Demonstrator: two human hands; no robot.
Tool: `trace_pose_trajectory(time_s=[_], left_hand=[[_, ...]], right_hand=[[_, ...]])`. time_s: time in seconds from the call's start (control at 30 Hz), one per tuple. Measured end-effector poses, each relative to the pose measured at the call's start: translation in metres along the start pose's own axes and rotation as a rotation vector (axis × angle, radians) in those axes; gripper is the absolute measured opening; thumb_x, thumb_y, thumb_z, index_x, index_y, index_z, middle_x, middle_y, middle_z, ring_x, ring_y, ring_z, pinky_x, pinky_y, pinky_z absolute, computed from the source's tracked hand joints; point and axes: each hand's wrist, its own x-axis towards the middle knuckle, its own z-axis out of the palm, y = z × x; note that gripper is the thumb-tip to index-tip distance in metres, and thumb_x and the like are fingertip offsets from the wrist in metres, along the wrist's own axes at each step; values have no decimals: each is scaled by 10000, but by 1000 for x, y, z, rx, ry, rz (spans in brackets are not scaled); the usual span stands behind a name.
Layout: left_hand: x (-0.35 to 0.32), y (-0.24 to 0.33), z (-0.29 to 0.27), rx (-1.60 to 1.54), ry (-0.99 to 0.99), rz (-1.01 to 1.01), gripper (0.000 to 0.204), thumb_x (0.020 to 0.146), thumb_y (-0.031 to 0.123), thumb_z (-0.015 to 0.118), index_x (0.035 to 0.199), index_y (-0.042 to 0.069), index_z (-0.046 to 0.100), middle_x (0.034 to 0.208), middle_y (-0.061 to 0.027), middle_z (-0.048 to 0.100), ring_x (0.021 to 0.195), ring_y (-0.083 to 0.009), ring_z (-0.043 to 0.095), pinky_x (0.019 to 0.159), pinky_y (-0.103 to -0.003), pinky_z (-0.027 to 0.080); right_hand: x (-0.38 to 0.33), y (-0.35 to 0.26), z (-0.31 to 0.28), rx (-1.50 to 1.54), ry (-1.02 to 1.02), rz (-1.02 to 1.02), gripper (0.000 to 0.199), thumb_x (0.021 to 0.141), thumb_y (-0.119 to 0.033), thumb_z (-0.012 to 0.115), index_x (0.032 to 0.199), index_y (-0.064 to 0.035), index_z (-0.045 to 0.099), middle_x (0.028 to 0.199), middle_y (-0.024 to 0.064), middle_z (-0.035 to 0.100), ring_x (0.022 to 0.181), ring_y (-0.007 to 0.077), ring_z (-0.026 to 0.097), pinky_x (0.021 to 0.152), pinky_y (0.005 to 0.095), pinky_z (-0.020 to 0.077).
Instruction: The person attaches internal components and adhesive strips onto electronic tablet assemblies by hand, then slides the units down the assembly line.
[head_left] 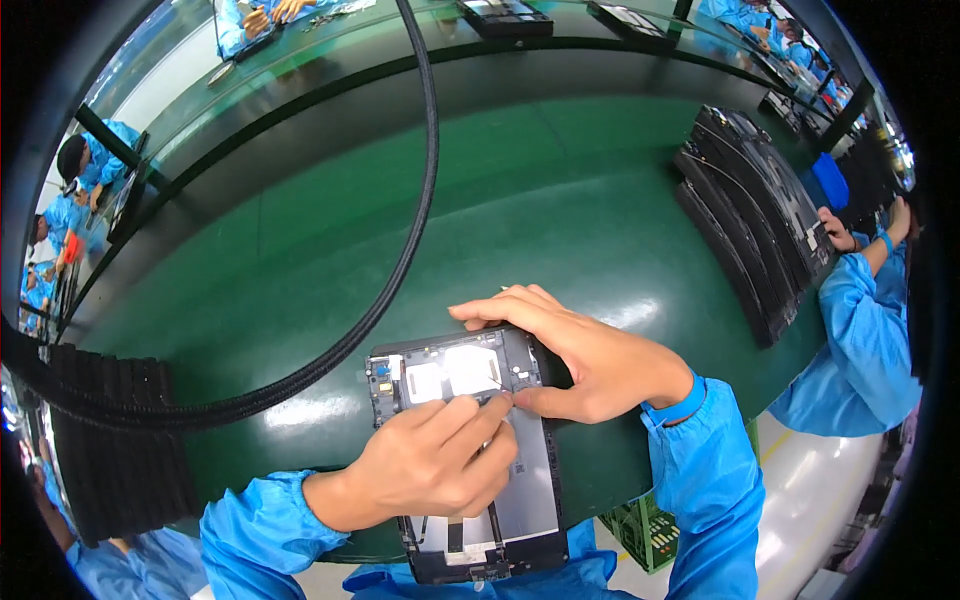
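An opened tablet (535,470), its inside parts facing up, lies on the green table near its front edge. Over its middle my left hand (440,460) is closed, thumb and fingertips pinched together near the right side of the circuit board. Whatever is in that pinch is too small or hidden to make out. My right hand (600,360) holds the tablet's far right corner, its fingers reaching past the far edge and its thumb lying on the inside next to my left fingertips. Silver-white plates (455,372) show at the far part; my left hand covers the centre.
A thick black cable (425,190) loops down across the left half of the view. Stacked dark device parts (750,210) stand at the right, beside a co-worker's hand (838,230). A row of black trays (120,430) sits at the left. A green crate (640,535) is below the table.
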Motion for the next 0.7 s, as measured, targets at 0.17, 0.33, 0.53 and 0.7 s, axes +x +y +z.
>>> trace_pose_trajectory(time_s=[0.17,0.33,0.53,0.7], left_hand=[[-2,-5,1,-65,30,-11,231,730,180,797,899,39,727,1121,-140,789,783,-194,628,622,-300,533],[-3,-5,3,-117,64,-54,231,729,195,783,879,36,708,1100,-130,777,880,-217,646,649,-312,534],[-4,-19,-7,-247,-15,-62,197,750,135,795,933,64,778,1156,-71,806,883,-258,669,783,-392,518],[-27,-36,-16,-307,271,-111,260,783,99,725,1029,66,800,1142,-67,808,960,-297,696,886,-439,504]], right_hand=[[1,-1,-2,3,-84,27,956,801,52,716,1700,-76,420,1475,192,554,1391,386,503,1222,464,396],[4,-8,0,20,-104,86,994,770,66,686,1712,-111,422,1455,179,548,1380,386,490,1210,462,392],[6,-13,5,10,-78,105,965,763,45,678,1691,-100,458,1451,177,559,1392,375,499,1229,460,385],[0,-6,11,54,31,121,864,756,-7,672,1608,-49,536,1465,196,589,1408,376,525,1250,461,386]])
